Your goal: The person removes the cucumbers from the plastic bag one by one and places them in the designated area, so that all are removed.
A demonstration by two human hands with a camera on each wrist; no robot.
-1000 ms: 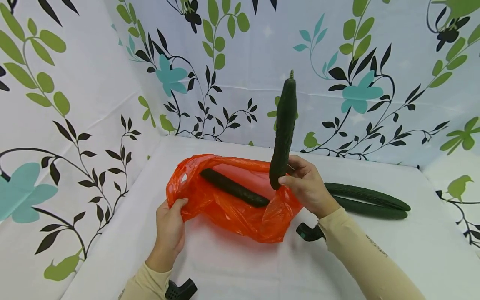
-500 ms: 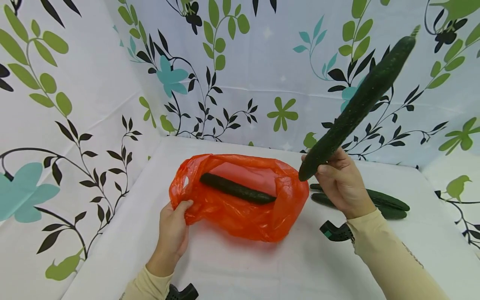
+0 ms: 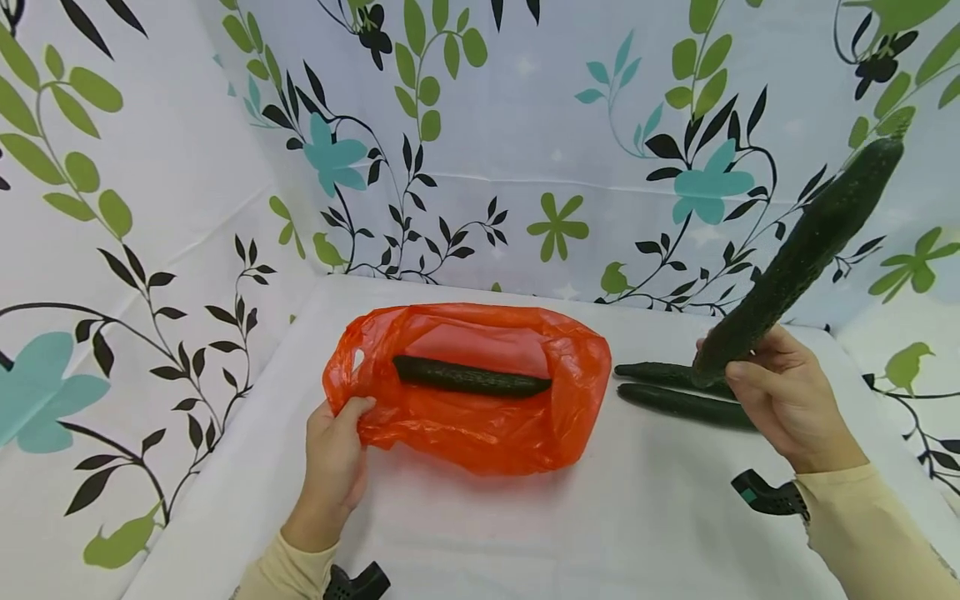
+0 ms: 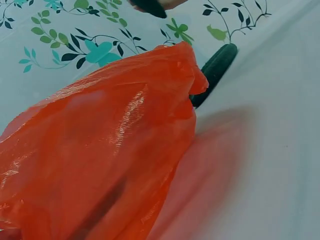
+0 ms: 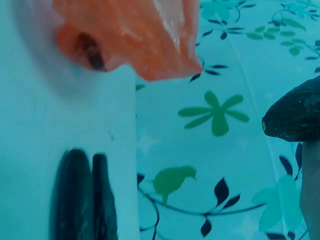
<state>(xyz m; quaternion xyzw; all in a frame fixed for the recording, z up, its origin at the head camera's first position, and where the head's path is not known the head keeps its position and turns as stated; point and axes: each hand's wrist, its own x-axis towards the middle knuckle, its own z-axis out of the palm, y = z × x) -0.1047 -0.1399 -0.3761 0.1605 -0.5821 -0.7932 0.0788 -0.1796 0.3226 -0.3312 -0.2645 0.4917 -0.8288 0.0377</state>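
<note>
L hand (image 3: 333,467) grips red bag (image 3: 468,429), R hand (image 3: 795,406) holds tilted cuke (image 3: 801,254) nr 2 more cukes (image 3: 678,402).

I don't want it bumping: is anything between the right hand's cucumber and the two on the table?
Nothing visible but the right hand, gripping the raised cucumber low down; in the head view, it hides the right ends of the table cucumbers. The orange bag is left of them.
</note>
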